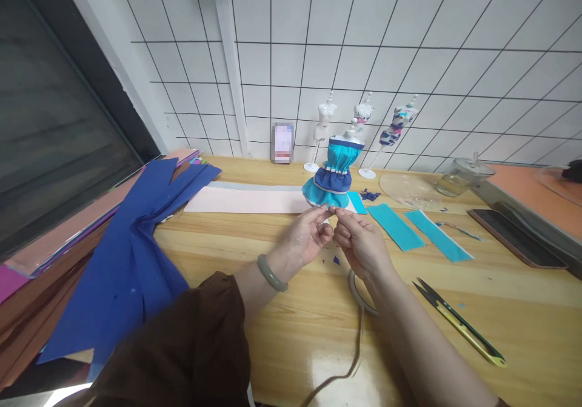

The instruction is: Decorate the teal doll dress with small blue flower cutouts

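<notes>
A miniature strapless dress [333,181] in turquoise and dark blue ruffled tiers sits on a small white dress form [353,134]. At the front of its lowest turquoise tier, my left hand [304,237], with a green bangle at the wrist, pinches the hem between thumb and fingertips. My right hand [364,243] pinches the same hem right beside it, the two sets of fingertips nearly touching. Under my right wrist lies a roll of narrow tape [353,285], partly hidden by the forearm. The stand below the skirt is mostly covered by my hands.
Turquoise strips [396,227], open yellow-handled snips [459,322] and a dark phone [513,237] lie right. Blue fabric [131,243] is heaped left. Behind are a pale pink strip [240,201], more small dress forms [326,113], an upright phone [282,143] and a glass jar [461,176].
</notes>
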A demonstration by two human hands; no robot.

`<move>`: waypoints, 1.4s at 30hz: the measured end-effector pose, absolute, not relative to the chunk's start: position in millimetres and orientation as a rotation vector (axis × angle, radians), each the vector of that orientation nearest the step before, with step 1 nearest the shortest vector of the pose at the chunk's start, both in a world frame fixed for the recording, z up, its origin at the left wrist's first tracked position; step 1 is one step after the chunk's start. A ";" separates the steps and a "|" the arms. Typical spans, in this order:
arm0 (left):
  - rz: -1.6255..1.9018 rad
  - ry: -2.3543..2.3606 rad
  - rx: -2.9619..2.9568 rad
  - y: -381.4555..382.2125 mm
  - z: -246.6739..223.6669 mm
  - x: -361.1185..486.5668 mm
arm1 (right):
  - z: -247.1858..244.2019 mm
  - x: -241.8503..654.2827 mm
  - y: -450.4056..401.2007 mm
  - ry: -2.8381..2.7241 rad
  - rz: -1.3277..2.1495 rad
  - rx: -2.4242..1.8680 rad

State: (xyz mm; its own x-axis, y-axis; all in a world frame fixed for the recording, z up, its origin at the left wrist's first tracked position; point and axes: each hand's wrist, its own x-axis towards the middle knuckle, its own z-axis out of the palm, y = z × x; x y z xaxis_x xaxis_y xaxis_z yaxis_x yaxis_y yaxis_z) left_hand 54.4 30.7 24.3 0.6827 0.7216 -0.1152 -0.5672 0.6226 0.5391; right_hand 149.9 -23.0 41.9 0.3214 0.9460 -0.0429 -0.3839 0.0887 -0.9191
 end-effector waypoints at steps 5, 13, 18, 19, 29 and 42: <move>0.768 0.346 0.492 31.4 24.0 55.4 | 40.8 149.3 -21.1 -0.681 1.111 -1.002; 0.838 0.339 0.581 29.4 22.0 58.4 | 40.1 149.4 -18.0 -0.691 1.070 -1.012; 0.873 0.344 0.661 27.6 22.2 58.3 | 39.3 149.0 -16.2 -0.690 1.050 -1.024; 0.877 0.342 0.672 27.4 22.0 58.2 | 39.2 149.0 -16.0 -0.692 1.048 -1.028; 0.900 0.362 0.721 25.7 20.4 60.0 | 41.6 148.5 -17.3 -0.694 1.031 -1.060; 0.882 0.330 0.655 30.3 19.1 60.5 | 41.4 146.5 -20.0 -0.699 1.050 -1.048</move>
State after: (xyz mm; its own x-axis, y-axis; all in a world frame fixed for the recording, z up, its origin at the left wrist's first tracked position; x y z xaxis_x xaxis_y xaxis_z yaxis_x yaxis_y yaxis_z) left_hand 60.5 30.3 19.1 0.6034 0.7974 -0.0033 -0.6041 0.4598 0.6509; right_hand 146.5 -20.0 41.4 0.3671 0.9301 -0.0121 -0.3474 0.1251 -0.9293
